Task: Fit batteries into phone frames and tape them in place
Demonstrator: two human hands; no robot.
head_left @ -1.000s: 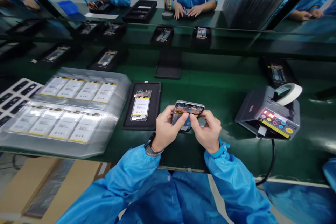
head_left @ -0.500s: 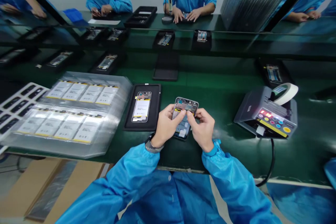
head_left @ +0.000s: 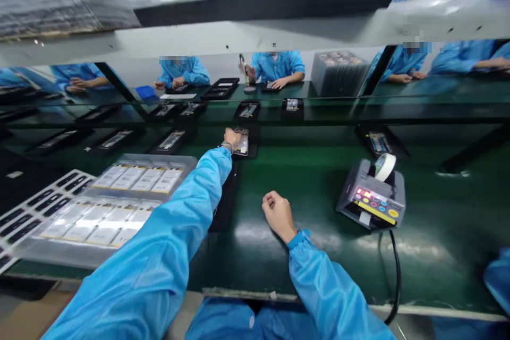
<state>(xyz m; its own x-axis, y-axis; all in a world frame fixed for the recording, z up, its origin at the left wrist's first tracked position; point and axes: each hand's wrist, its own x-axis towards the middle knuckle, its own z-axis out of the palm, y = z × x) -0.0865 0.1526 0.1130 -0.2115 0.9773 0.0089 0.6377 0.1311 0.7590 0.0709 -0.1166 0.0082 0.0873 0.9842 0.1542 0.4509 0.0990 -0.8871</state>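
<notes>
Left hand [head_left: 231, 136] reaches the phone [head_left: 242, 143] lying in a black tray [head_left: 252, 144], upper centre of frame, touching its left edge; I cannot tell its finger grip. Right hand [head_left: 277, 211], fingers curled together, rests mid-frame on open green belt [head_left: 319, 183].

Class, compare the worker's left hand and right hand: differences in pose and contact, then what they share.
The left hand reaches far out; the right hand is close in, over the green belt. The left hand touches a phone on a black tray; the right hand is curled, empty. Both have blue sleeves.
</notes>
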